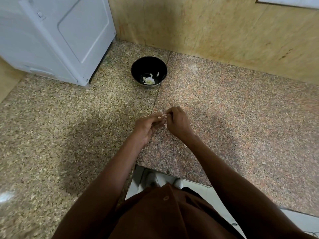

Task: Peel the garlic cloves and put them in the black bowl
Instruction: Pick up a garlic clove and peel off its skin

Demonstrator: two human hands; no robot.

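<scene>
A garlic clove [162, 116] is pinched between the left hand [146, 126] and right hand [177, 122], both curled around it above the speckled counter [241, 104]. Beyond them, the black bowl [149, 71] holds pale peeled pieces [149, 80].

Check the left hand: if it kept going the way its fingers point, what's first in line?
Likely the right hand. The left hand points right and slightly away, fingertips meeting it at the small garlic clove. The round black bowl sits farther off, out of that line.
</scene>
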